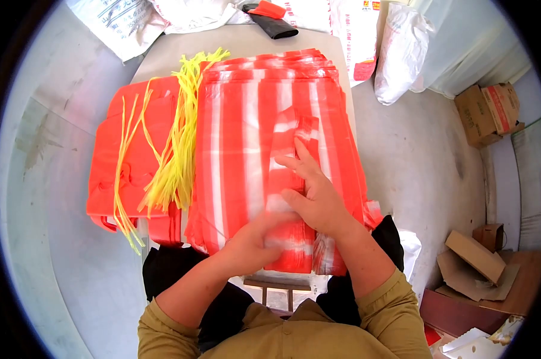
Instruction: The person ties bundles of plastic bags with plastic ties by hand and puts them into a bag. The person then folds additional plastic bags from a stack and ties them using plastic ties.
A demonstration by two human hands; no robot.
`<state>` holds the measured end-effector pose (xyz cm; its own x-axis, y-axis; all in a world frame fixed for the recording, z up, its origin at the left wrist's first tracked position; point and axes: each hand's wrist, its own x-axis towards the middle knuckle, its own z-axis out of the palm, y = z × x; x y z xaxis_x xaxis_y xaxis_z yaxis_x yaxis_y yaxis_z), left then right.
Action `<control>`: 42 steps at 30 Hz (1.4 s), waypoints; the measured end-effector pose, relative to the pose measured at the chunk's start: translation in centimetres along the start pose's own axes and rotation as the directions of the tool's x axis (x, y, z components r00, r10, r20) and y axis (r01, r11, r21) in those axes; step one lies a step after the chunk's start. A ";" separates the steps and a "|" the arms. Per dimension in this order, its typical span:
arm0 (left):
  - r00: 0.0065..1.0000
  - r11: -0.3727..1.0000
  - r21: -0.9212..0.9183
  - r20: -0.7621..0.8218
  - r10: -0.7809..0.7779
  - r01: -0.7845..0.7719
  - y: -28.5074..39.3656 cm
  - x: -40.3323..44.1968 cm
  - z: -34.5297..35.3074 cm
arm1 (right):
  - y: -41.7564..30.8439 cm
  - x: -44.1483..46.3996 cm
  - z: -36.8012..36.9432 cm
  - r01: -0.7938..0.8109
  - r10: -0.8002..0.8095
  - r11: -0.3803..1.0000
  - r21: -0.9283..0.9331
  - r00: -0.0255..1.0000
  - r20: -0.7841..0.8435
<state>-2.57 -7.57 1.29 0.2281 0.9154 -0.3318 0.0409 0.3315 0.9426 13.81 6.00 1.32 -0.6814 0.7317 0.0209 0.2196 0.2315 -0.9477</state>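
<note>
A thick stack of red-and-white striped plastic bags (228,119) covers the middle of the table. On top of it lies a narrow folded striped bag (282,143), running lengthwise down to the stack's near end. My right hand (315,191) rests on the right side of this folded bag, fingers spread apart. Across its lower part reaches my left hand (252,242), with fingers blurred by motion, so their grip is unclear. Left of the stack, a bunch of yellow plastic strips (184,143) lies over a pile of plain red bags (118,137).
White printed sacks (124,24) and a black-and-red bundle (273,24) sit at the table's far edge (181,45). A white roll-shaped sack (402,54) stands at the far right. Cardboard boxes (489,113) lie on the right, with an opened carton (474,263) nearer.
</note>
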 end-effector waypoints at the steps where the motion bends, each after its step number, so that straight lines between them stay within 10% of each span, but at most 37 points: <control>1: 1.000 1.000 0.004 0.003 -0.002 0.002 0.0 0.1 0.0 | 0.4 0.0 0.1 -0.010 0.011 1.000 0.024 1.000 -0.011; 10: 0.996 0.978 -0.188 0.011 -0.087 0.087 1.1 -0.3 -0.3 | 0.3 0.2 -0.1 -0.004 -0.016 0.984 -0.179 0.994 -0.110; 14: 0.996 0.990 -0.113 -0.018 -0.086 0.084 0.9 -0.5 -0.5 | 0.5 0.5 -0.7 0.368 -0.469 0.664 -0.651 0.883 0.020; 17: 0.997 0.991 -0.112 0.029 -0.068 0.071 -1.3 -0.2 -1.0 | -0.1 0.3 -0.1 0.450 -0.293 0.778 -0.438 0.877 0.381; 26: 0.981 0.969 -0.159 0.071 -0.178 0.187 1.1 -0.8 -1.5 | 4.2 3.4 -1.7 0.101 -0.121 0.632 -0.769 0.992 0.030; 29: 0.993 0.973 -0.200 0.068 -0.100 0.111 -0.3 -0.5 -2.0 | 5.2 3.4 -2.3 0.010 -0.176 0.738 -0.675 0.968 -0.178; 32: 0.999 0.932 -0.362 -0.021 0.024 -0.030 -1.5 0.3 -1.9 | 4.4 2.4 -2.6 -0.012 -0.044 0.979 -0.205 0.963 -0.268; 35: 0.991 0.898 -0.424 -0.112 0.075 -0.116 -1.1 1.5 -1.6 | 2.6 0.9 -2.2 -0.135 0.209 0.911 0.390 0.966 -0.152; 42: 0.990 0.987 -0.108 -0.053 -0.127 0.121 2.5 1.6 -0.5 | 3.1 0.4 -1.1 -0.165 0.211 0.922 0.350 0.973 -0.097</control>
<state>-2.63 -5.19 3.07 0.1691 0.8765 -0.4508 -0.0372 0.4628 0.8857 14.95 7.72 -1.26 -0.5490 0.8225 -0.1487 0.0710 -0.1314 -0.9888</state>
